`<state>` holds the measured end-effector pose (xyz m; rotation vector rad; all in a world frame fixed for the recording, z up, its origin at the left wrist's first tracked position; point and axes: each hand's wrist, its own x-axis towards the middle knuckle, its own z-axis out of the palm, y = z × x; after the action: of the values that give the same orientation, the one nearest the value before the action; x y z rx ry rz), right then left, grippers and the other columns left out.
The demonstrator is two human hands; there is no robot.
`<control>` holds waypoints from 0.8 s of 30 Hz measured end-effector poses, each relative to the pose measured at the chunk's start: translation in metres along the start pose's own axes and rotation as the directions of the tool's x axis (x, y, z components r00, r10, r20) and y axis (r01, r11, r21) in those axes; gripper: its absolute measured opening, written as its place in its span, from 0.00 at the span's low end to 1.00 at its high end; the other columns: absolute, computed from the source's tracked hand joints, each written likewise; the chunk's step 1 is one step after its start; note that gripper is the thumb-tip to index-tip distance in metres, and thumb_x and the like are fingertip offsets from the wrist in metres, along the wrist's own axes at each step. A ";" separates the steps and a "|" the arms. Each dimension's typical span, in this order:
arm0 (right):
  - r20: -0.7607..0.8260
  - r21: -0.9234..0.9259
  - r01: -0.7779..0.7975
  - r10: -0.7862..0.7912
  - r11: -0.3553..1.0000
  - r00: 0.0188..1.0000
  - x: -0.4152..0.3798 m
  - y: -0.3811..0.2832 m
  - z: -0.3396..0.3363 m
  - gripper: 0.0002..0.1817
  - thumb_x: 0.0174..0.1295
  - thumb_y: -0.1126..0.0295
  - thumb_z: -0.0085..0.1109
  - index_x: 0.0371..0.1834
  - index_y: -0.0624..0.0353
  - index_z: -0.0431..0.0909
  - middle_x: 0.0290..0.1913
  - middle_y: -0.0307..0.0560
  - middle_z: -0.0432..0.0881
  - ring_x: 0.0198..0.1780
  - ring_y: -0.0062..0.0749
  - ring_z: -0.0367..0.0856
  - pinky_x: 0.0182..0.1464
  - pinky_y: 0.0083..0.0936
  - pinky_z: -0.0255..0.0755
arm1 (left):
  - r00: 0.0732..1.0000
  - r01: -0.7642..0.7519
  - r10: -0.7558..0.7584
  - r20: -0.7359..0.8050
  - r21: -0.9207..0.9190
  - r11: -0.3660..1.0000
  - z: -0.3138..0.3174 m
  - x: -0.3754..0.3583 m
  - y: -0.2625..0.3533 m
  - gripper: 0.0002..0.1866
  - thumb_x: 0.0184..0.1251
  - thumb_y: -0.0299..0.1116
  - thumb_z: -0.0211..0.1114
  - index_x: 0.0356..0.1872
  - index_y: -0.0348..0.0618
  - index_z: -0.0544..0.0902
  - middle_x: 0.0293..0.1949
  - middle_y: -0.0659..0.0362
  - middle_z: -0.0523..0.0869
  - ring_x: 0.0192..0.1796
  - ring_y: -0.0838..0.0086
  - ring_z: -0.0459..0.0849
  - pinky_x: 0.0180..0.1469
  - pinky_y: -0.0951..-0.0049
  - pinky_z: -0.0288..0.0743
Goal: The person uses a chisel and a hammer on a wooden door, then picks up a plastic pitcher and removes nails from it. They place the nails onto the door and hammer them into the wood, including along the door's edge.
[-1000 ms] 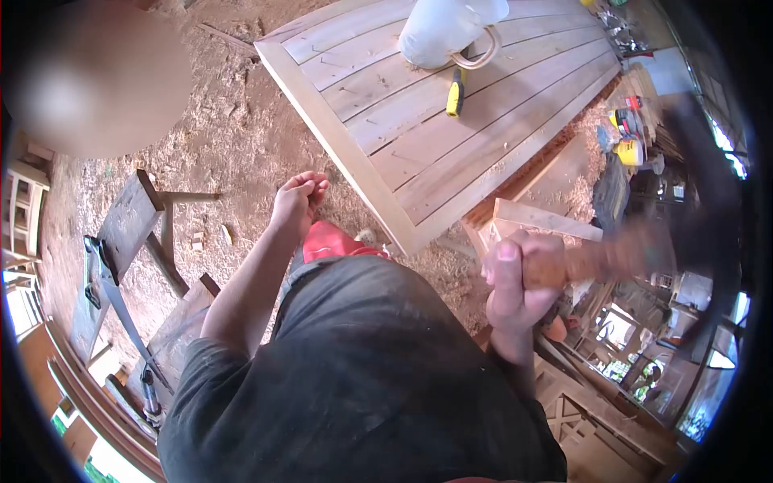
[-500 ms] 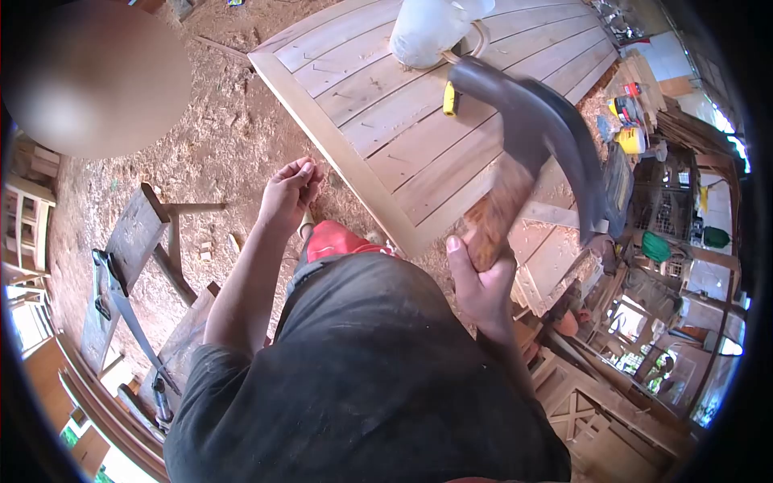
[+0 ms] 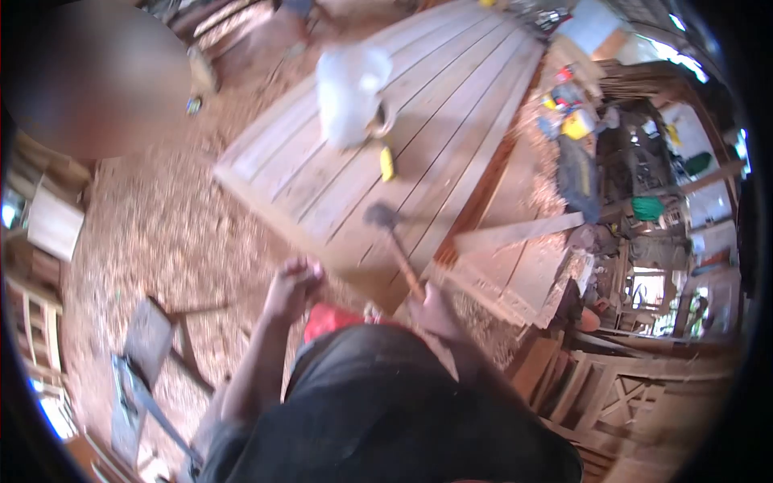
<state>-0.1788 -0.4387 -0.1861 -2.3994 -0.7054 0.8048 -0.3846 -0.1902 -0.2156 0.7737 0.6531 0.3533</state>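
My right hand grips a claw hammer by its wooden handle. The dark hammer head is low over a plank panel; blur hides whether it touches the wood. Near the panel's closest edge is my left hand, fingers curled together; whatever they may hold is too blurred to make out. On the panel stands a whitish plastic jug-like container with a handle. A small yellow object lies beside it.
A wooden bench with a handsaw is at the left, on ground strewn with shavings. More boards lie right of the panel. A yellow container and other items sit farther right. Wooden frames stand at lower right.
The hammer has swung down from high, near the camera, to low over the panel. The view has shifted, and the jug-like container now appears farther left. My left hand's fingers remain curled.
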 end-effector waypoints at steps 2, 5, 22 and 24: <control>-0.062 0.069 0.144 -0.140 0.987 0.988 0.003 0.014 0.005 0.18 0.66 0.62 0.66 0.47 0.67 0.78 0.36 0.73 0.86 0.44 0.71 0.87 0.44 0.56 0.81 | 0.995 0.098 -0.098 0.008 0.038 0.994 0.021 -0.004 0.000 0.03 0.76 0.30 0.70 0.43 0.45 0.86 0.40 0.64 0.88 0.38 0.81 0.85 0.40 0.80 0.80; 0.025 0.073 0.067 -0.069 0.995 0.997 0.006 0.016 0.002 0.16 0.68 0.62 0.65 0.46 0.66 0.78 0.37 0.72 0.86 0.44 0.70 0.88 0.46 0.55 0.80 | 0.982 0.190 -0.189 -0.019 0.052 0.980 0.058 -0.010 0.017 0.07 0.75 0.32 0.71 0.48 0.43 0.87 0.43 0.63 0.89 0.43 0.80 0.87 0.44 0.80 0.80; 0.054 0.123 0.124 -0.132 0.985 0.990 0.026 0.037 0.002 0.13 0.63 0.69 0.65 0.46 0.67 0.79 0.36 0.69 0.86 0.44 0.69 0.87 0.44 0.53 0.79 | 0.934 -0.040 0.316 -0.169 0.826 0.562 0.071 -0.001 0.008 0.09 0.73 0.33 0.70 0.48 0.45 0.92 0.25 0.67 0.80 0.26 0.85 0.69 0.31 0.75 0.64; 0.066 0.094 0.134 -0.140 0.987 0.988 0.031 0.041 -0.001 0.13 0.63 0.69 0.65 0.45 0.67 0.79 0.35 0.69 0.86 0.42 0.68 0.88 0.43 0.52 0.79 | 0.925 -0.047 0.347 -0.155 0.859 0.509 0.081 0.000 0.004 0.09 0.73 0.34 0.71 0.48 0.46 0.92 0.31 0.61 0.88 0.27 0.82 0.75 0.34 0.72 0.73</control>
<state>-0.1442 -0.4506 -0.2226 -2.2250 -0.8356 0.8507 -0.3320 -0.2301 -0.1692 1.7955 1.0646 0.3658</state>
